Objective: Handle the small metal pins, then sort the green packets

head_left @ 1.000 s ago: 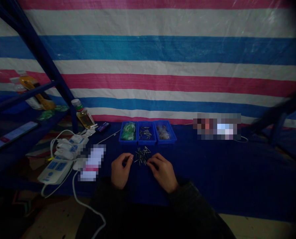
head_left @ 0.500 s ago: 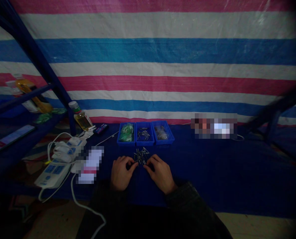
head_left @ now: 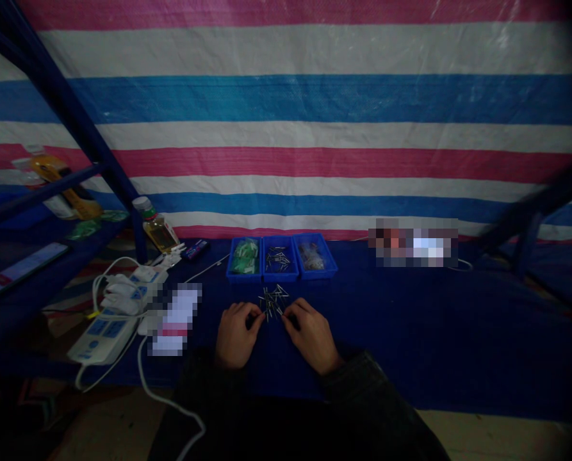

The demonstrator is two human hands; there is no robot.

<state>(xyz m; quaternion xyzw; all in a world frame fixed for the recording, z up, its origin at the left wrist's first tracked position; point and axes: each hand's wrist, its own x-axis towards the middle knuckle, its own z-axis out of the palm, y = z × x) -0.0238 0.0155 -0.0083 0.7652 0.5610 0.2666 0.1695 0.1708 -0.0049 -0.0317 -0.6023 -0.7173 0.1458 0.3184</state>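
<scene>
A loose pile of thin, shiny metal rods (head_left: 273, 299) lies on the blue tabletop in front of me. At the pile's left edge is my left hand (head_left: 237, 334), its thumb and index finger pinched together at the rods. My right hand (head_left: 313, 334) mirrors it on the right edge, fingers curled and thumb meeting index fingertip. Whether either pinch has a rod in it is too small and dark to tell. Just behind the pile, a middle blue tray (head_left: 280, 277) contains more such rods. The left tray (head_left: 245, 278) has green-and-white packets; small clear bags fill the right tray (head_left: 318, 274).
To the left are a white power strip (head_left: 81, 351) with plugs and cables, a blurred-out phone-like screen (head_left: 175, 320) and a bottle (head_left: 157, 227). Another pixelated item (head_left: 413, 243) lies at the back right. Blue metal posts (head_left: 81, 121) and a striped sheet (head_left: 286, 99) bound the table.
My left hand has shifted very slightly right. Both hands otherwise stay at the pile's edges, and a few rods in it lie a little differently.
</scene>
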